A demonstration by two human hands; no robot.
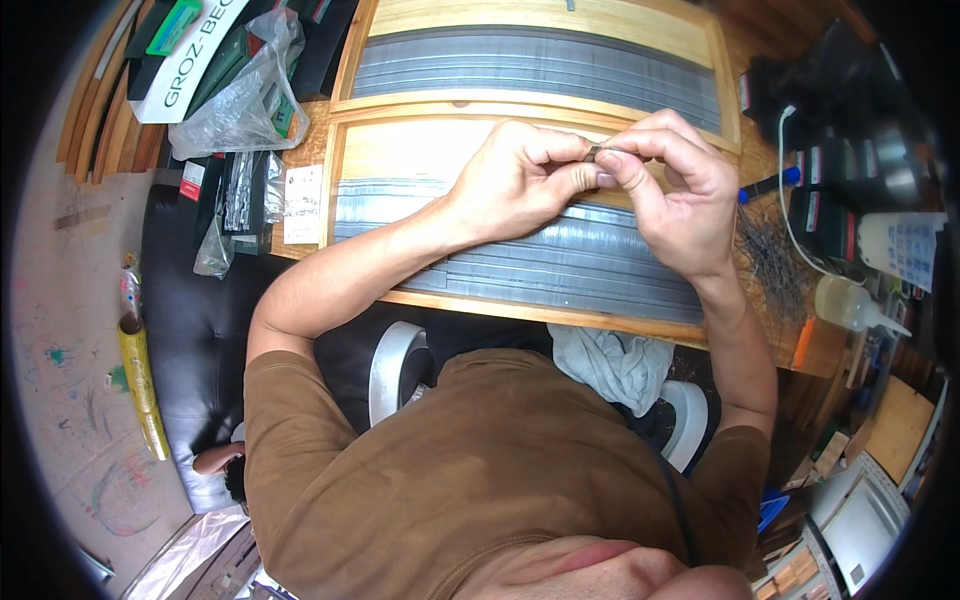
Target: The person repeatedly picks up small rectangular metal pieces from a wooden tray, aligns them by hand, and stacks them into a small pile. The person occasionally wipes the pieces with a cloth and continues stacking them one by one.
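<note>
My left hand (515,185) and my right hand (685,195) meet above the nearer wooden tray (326,200). Between their pinched thumbs and forefingers is a small dark piece (594,153), thin and metal-looking; fingertips cover most of it, so its kind cannot be made out. The right hand's other fingers are curled loosely. Below the hands, long thin grey metal strips (560,270) lie side by side in the tray, over a pale wooden bottom. A second wooden tray (732,80) with similar strips (530,65) lies just beyond.
Right of the trays are a heap of thin dark needles (770,260), a blue marker (770,185), a white cable (790,210) and a squeeze bottle (850,303). Plastic bags (250,90) and dark boxes fill the left. A grey cloth (610,365) hangs by the tray's near edge.
</note>
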